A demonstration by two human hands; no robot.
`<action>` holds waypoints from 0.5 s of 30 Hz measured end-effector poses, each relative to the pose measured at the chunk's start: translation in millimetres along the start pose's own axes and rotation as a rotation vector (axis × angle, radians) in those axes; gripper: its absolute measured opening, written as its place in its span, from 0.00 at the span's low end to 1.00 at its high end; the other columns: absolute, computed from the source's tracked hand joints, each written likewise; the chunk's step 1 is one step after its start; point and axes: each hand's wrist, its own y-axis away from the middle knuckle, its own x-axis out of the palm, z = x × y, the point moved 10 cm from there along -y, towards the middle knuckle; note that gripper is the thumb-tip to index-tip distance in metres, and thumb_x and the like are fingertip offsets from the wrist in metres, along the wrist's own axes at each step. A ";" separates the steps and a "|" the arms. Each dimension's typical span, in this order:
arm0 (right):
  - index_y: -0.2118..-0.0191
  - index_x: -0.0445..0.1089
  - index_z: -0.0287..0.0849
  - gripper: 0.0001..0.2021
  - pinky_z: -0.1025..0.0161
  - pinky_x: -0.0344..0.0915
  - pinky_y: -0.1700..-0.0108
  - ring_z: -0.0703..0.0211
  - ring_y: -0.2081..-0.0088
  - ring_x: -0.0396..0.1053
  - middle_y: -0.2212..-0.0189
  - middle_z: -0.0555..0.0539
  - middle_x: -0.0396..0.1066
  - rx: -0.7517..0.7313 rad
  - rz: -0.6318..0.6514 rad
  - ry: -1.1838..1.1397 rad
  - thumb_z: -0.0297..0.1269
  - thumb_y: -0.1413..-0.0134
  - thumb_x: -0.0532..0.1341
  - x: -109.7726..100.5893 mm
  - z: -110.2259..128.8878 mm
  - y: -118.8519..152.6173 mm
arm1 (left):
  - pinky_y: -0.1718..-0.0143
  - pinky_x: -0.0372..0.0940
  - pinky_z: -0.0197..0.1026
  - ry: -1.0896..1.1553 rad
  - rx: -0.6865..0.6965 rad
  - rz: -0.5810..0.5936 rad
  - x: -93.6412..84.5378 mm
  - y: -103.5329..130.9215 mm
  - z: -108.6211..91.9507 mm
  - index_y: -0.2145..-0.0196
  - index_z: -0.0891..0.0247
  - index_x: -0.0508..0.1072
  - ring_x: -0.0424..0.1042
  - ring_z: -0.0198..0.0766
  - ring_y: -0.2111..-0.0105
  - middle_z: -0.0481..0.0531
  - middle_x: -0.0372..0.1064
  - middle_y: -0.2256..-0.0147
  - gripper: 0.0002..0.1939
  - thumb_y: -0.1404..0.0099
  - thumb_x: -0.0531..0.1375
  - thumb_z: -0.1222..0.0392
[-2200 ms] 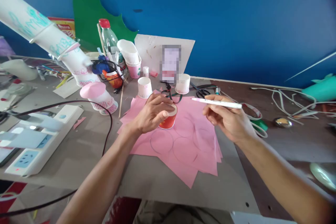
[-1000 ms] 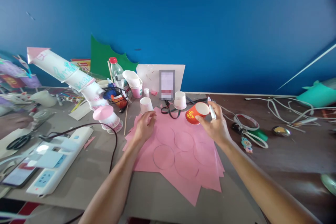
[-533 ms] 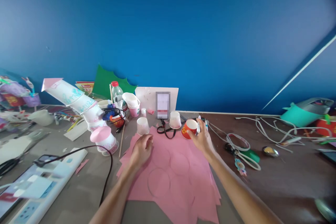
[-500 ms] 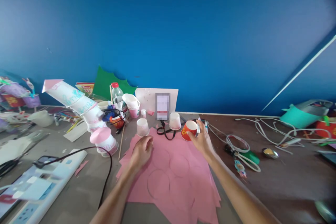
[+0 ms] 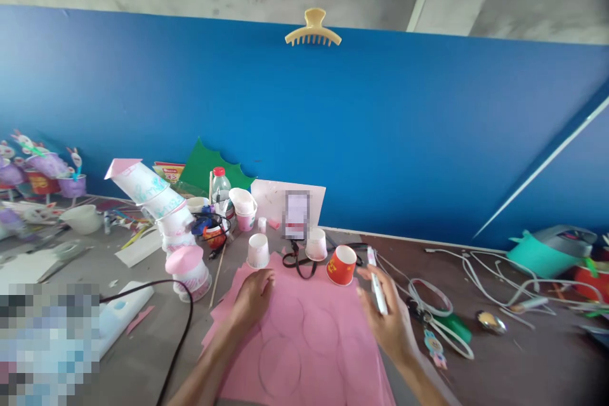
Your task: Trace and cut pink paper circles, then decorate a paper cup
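Note:
Pink paper sheets point(image 5: 328, 368) lie stacked and uneven on the table, with several drawn circles on the top one. On their left part rests my left hand point(image 5: 254, 295), its fingers curled in with nothing visible in them. A white marker point(image 5: 377, 285) is held between the fingers of my right hand point(image 5: 387, 311), above the right edge of the paper. Just left of that hand, and apart from it, stands a red paper cup point(image 5: 341, 266). Two white paper cups, one on the left point(image 5: 258, 250) and one in the middle point(image 5: 316, 245), stand at the paper's far edge.
A leaning tower of decorated cups point(image 5: 166, 216) stands left. Behind are a red-capped bottle point(image 5: 220, 185) and a phone point(image 5: 297, 216) against a white board. Cables point(image 5: 431, 298) with a keychain and a teal container point(image 5: 535, 257) lie right. A black cable point(image 5: 188, 323) crosses the left.
My right hand has come away from the red cup, back toward me and to the right, with the marker in it. My left hand stays on the paper. The view has tilted up.

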 end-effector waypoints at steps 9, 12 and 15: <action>0.41 0.59 0.43 0.25 0.42 0.69 0.48 0.41 0.46 0.71 0.48 0.35 0.72 0.078 -0.053 0.016 0.47 0.40 0.57 11.5 -26.8 -18.9 | 0.56 0.68 0.50 0.005 0.006 0.004 1.0 1.4 -4.6 0.62 0.61 0.74 0.76 0.49 0.59 0.59 0.78 0.62 0.14 0.35 0.49 0.60; 0.41 0.58 0.43 0.25 0.40 0.67 0.46 0.40 0.44 0.69 0.47 0.34 0.71 0.038 -0.071 0.045 0.47 0.40 0.57 15.5 -20.4 -25.6 | 0.55 0.68 0.49 0.011 0.011 -0.012 -0.3 2.1 -5.7 0.62 0.61 0.74 0.76 0.48 0.59 0.58 0.78 0.61 0.13 0.35 0.50 0.61; 0.43 0.61 0.44 0.20 0.41 0.68 0.46 0.42 0.46 0.71 0.49 0.35 0.72 -0.045 -0.027 0.026 0.43 0.37 0.56 22.8 5.1 -24.4 | 0.57 0.67 0.48 0.011 0.018 -0.001 -0.2 1.5 -8.4 0.66 0.60 0.73 0.75 0.47 0.61 0.57 0.77 0.63 0.12 0.36 0.50 0.63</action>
